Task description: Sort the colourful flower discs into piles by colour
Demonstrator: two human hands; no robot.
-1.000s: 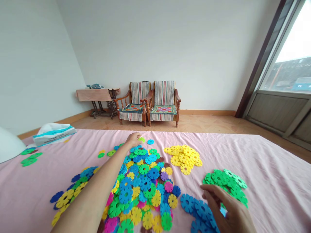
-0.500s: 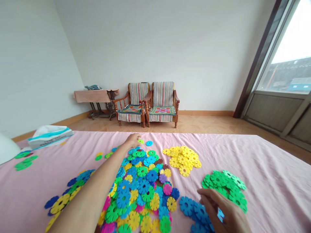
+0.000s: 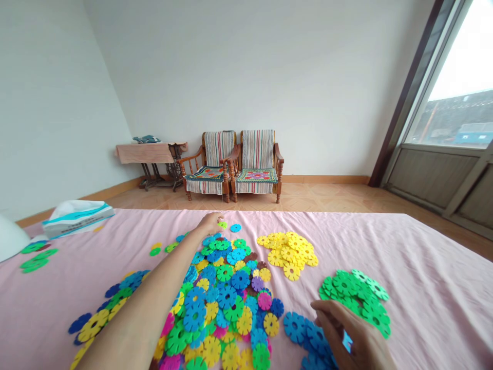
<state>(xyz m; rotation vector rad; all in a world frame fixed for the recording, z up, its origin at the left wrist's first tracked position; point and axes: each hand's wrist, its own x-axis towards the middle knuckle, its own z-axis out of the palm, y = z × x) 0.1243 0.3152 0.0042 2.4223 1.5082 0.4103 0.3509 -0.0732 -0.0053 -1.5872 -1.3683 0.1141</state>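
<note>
My left hand [image 3: 210,223] is stretched out to the far side of the cloth-covered surface. Its fingers are bent round the edge of a small light green notched disc [image 3: 222,225], and a blue notched disc [image 3: 235,228] lies just to the right. Under and beside my left forearm spreads a mixed pile of notched plastic discs [image 3: 227,296]. My right hand [image 3: 344,329] hovers over a pile of blue discs [image 3: 296,328], thumb and forefinger apart. Beyond it lies a pile of green discs [image 3: 342,283]; a yellow pile [image 3: 288,253] is farther back.
A pink cloth [image 3: 431,288] covers the surface. At the left stand a tissue pack [image 3: 77,220] and a white rounded object [image 3: 11,239], with a few green discs [image 3: 38,262] nearby. Two wooden chairs [image 3: 257,154] and a cloth-draped sewing table [image 3: 146,153] are by the wall.
Both hands are nearly where they were, and the discs lie as before. The whole view has shifted very slightly.
</note>
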